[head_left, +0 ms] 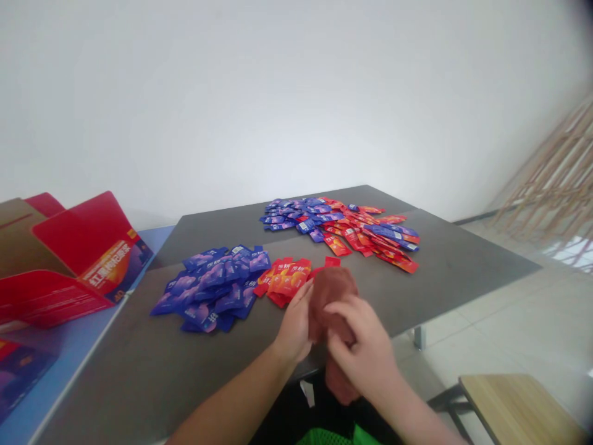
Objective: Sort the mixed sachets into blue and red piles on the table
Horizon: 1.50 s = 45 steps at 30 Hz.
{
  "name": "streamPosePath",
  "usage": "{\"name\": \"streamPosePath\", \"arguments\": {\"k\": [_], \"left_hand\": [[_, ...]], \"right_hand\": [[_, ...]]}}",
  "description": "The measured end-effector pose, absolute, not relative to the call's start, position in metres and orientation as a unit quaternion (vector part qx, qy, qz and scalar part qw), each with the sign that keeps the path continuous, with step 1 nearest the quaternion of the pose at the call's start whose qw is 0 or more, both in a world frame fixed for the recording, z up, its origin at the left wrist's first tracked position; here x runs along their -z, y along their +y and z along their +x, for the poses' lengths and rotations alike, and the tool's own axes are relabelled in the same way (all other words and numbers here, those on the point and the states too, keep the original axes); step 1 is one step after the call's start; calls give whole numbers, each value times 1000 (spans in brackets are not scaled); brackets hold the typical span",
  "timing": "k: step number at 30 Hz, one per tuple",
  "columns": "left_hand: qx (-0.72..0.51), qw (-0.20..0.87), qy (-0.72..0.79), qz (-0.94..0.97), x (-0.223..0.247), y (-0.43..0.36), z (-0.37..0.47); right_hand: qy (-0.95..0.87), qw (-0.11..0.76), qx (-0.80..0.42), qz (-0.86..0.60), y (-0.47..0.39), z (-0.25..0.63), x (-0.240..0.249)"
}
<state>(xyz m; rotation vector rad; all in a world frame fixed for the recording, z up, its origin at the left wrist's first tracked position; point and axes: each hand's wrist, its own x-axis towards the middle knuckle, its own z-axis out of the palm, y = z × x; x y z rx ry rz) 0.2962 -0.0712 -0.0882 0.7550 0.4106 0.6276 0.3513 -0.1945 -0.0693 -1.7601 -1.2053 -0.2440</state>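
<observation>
A reddish-brown cloth (331,287) is bunched between my two hands above the table's near edge, with its lower end hanging down. My left hand (296,324) grips its left side, and part of those fingers is hidden behind the fabric. From the right, my right hand (364,337) pinches the front of the cloth with bent fingers. Just beyond my left hand lies a small group of red-orange sachets (290,278). To their left is a heap of blue-purple sachets (208,290).
A mixed pile of blue and red sachets (343,225) lies farther back on the dark grey table (445,266). An open red carton (88,241) stands at left on a blue surface (78,352). A wooden stool (514,402) is at lower right; green mesh (324,437) shows below.
</observation>
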Motion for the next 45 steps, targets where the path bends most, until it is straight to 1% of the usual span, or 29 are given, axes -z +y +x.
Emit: {"name": "streamPosePath", "arguments": {"k": [2, 4, 7, 9, 10, 12, 14, 16, 18, 20, 23, 25, 28, 30, 34, 38, 42, 45], "left_hand": [[-302, 856, 220, 358, 89, -71, 295], [-313, 841, 257, 358, 89, -68, 293], [-356, 807, 300, 364, 88, -59, 294], [-399, 788, 306, 355, 88, -52, 295], [-413, 782, 303, 355, 88, -51, 296], [-420, 773, 294, 373, 91, -52, 297], [-395, 758, 288, 432, 96, -59, 296], [-358, 723, 279, 520, 101, -67, 296], [-347, 665, 282, 599, 102, -70, 298], [-363, 599, 305, 646, 99, -64, 303], [-359, 505, 329, 712, 89, -40, 319], [-317, 416, 344, 780, 82, -24, 334], [-203, 239, 343, 886, 78, -13, 352], [-144, 170, 315, 923, 79, -13, 358], [-104, 148, 279, 943, 80, -20, 362], [-98, 155, 279, 943, 76, -13, 383], [-67, 211, 344, 912, 73, 14, 431], [-24, 281, 400, 872, 77, 36, 465]], "right_hand": [[-531, 453, 71, -713, -187, 337, 77], [-530, 457, 46, -713, -188, 329, 83], [-541, 452, -71, -705, -205, 333, 87], [-507, 471, -149, -706, -219, 344, 90], [-467, 495, -166, -713, -225, 351, 92], [-364, 554, -147, -734, -231, 364, 94], [-292, 593, -110, -743, -228, 370, 94], [-301, 602, -111, -732, -222, 368, 92], [-367, 583, -146, -710, -216, 358, 89], [-418, 556, -189, -693, -215, 349, 85], [-375, 574, -208, -698, -224, 350, 83], [-305, 605, -167, -716, -232, 364, 83], [-231, 626, -80, -741, -242, 392, 86], [-213, 625, -50, -749, -248, 407, 89], [-188, 614, -29, -766, -259, 429, 95], [-179, 608, 29, -773, -249, 459, 108], [-198, 575, 105, -787, -215, 495, 124], [-266, 498, 115, -817, -193, 510, 134]]}}
